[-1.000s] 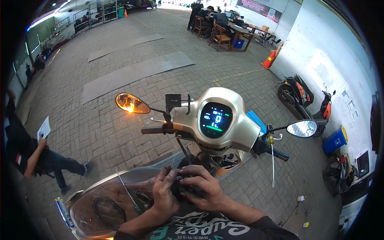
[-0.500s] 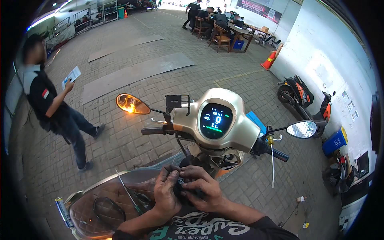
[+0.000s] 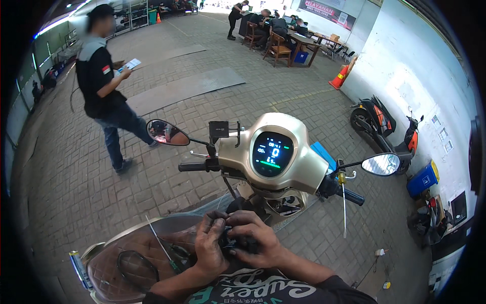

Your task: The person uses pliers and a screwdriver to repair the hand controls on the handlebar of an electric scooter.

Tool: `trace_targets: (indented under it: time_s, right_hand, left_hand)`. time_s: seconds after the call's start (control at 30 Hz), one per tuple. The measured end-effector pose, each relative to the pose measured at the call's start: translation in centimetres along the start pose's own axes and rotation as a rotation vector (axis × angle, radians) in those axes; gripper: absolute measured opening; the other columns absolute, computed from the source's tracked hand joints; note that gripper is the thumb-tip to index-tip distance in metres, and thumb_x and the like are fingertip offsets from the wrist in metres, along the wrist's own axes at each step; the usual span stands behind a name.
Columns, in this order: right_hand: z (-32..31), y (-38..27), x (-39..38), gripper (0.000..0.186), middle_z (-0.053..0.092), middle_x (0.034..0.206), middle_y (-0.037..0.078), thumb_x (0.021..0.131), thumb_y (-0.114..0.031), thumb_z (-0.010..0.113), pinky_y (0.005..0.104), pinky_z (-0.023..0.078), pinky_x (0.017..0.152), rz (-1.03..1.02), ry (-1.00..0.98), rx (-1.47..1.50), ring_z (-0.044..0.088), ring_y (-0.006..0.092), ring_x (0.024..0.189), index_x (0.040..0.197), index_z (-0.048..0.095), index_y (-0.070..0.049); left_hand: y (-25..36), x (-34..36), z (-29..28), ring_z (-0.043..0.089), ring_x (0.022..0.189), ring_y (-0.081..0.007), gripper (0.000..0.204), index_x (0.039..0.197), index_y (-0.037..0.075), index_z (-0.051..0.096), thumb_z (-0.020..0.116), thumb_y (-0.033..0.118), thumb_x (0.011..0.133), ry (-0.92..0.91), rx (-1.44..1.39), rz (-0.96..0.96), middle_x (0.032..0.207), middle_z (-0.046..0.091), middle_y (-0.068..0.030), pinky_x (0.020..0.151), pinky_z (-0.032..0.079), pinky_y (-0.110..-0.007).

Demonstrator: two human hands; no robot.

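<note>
Close to my body, above the front of the brown quilted seat (image 3: 107, 263), both hands meet around a small black part (image 3: 230, 238). My left hand (image 3: 208, 248) pinches it from the left, fingers bent. From the other side my right hand (image 3: 257, 238) grips it with curled fingers; most of the part is hidden between them. Left of my left hand, a screwdriver (image 3: 161, 244) with a green handle lies on the seat. Beyond it rests a loop of black cable (image 3: 119, 266). Ahead stands the gold scooter (image 3: 298, 147) with its display (image 3: 273, 153) lit.
A long screwdriver (image 3: 345, 207) with a yellow handle hangs at the right handlebar grip (image 3: 354, 196). At left, a person (image 3: 104, 86) holds papers. An orange-black scooter (image 3: 385, 126), a blue bin (image 3: 422, 180) and a traffic cone (image 3: 339, 77) stand along the right wall.
The person at left has walked farther away and to the right. The left mirror's orange glow is gone. My fingers have shifted slightly on the black part.
</note>
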State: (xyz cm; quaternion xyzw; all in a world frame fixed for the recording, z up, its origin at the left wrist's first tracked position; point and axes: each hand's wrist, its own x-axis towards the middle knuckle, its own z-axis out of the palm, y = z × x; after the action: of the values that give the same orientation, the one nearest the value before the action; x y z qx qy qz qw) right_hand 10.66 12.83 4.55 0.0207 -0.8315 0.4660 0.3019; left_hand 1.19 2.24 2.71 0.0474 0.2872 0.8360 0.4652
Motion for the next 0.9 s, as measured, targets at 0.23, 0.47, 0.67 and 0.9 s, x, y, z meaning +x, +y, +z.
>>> trace_targets:
  time_s: [0.23, 0.47, 0.67, 0.9]
  right_hand:
    - [0.1, 0.4, -0.5, 0.038, 0.055, 0.111, 0.017, 0.067, -0.002, 0.071, 0.0412, 0.042, 0.092, 0.022, 0.029, 0.048, 0.051, 0.0340, 0.108, 0.103, 0.058, -0.001]
    - [-0.2, 0.7, -0.1, 0.037, 0.056, 0.111, 0.019, 0.067, -0.004, 0.072, 0.0423, 0.043, 0.091, -0.051, -0.015, 0.029, 0.053, 0.0356, 0.107, 0.102, 0.060, -0.001]
    - [0.3, 1.1, 0.0, 0.040, 0.056, 0.112, 0.020, 0.065, -0.004, 0.073, 0.0438, 0.046, 0.087, -0.160, 0.016, -0.081, 0.055, 0.0370, 0.105, 0.103, 0.060, -0.003]
    - [0.5, 0.7, 0.3, 0.037, 0.056, 0.111, 0.018, 0.068, -0.004, 0.071, 0.0431, 0.047, 0.088, -0.112, 0.019, -0.096, 0.056, 0.0371, 0.104, 0.103, 0.060, -0.002]
  left_hand:
    - [-0.5, 0.2, -0.5, 0.054, 0.089, -0.0144, 0.009, 0.099, 0.005, 0.051, 0.048, 0.009, 0.092, 0.033, 0.056, 0.020, 0.096, 0.054, -0.0064, 0.081, 0.045, -0.026]
    - [-0.5, 0.2, -0.6, 0.059, 0.082, -0.0188, 0.010, 0.100, 0.004, 0.048, 0.048, 0.010, 0.092, 0.007, 0.024, 0.066, 0.091, 0.056, -0.0103, 0.071, 0.054, -0.030]
    - [0.0, 0.1, -0.2, 0.059, 0.081, -0.0160, 0.009, 0.099, 0.005, 0.051, 0.048, 0.008, 0.091, 0.009, -0.005, 0.048, 0.089, 0.056, -0.0074, 0.073, 0.051, -0.027]
    - [0.3, 0.3, -0.2, 0.057, 0.080, -0.0148, 0.006, 0.096, 0.007, 0.053, 0.050, 0.008, 0.090, 0.066, -0.076, -0.012, 0.091, 0.055, -0.0060, 0.068, 0.051, -0.027]
